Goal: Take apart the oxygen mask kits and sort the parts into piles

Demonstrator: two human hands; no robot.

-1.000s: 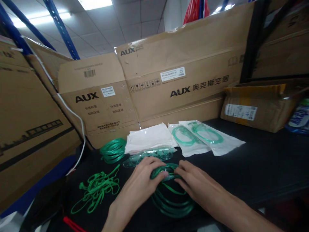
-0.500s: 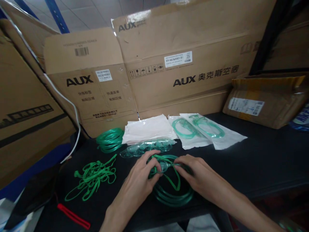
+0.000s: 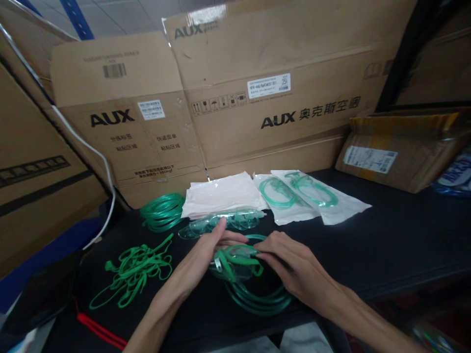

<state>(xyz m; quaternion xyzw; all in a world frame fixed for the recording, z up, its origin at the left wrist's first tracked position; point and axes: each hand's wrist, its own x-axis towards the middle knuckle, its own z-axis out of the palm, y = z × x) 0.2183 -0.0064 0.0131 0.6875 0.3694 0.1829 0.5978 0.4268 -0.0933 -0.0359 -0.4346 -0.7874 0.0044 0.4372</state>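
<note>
A clear green oxygen mask (image 3: 239, 263) with a green elastic strap lies between my two hands, above the near table. My left hand (image 3: 208, 247) is at its left and far side, thumb raised and fingers stretched out along it. My right hand (image 3: 294, 260) pinches the mask's right end with thumb and forefinger, where the tubing would join; the joint itself is hidden by the fingers. Under the mask and right hand lies a coil of green tubing (image 3: 257, 300). Just beyond my hands is a row of nested clear masks (image 3: 235, 220).
Green elastic straps (image 3: 142, 269) lie in a tangle at left, with a tubing coil (image 3: 162, 211) behind. White pouches (image 3: 224, 193) and two packed mask sets (image 3: 312, 193) lie at the back. Cardboard boxes (image 3: 228, 127) wall the black table; a brown parcel (image 3: 386, 162) stands right.
My left hand has loosened its pinch and its fingers have straightened. The mask and strap have come more into view between the hands. My right hand still pinches; the view has shifted slightly.
</note>
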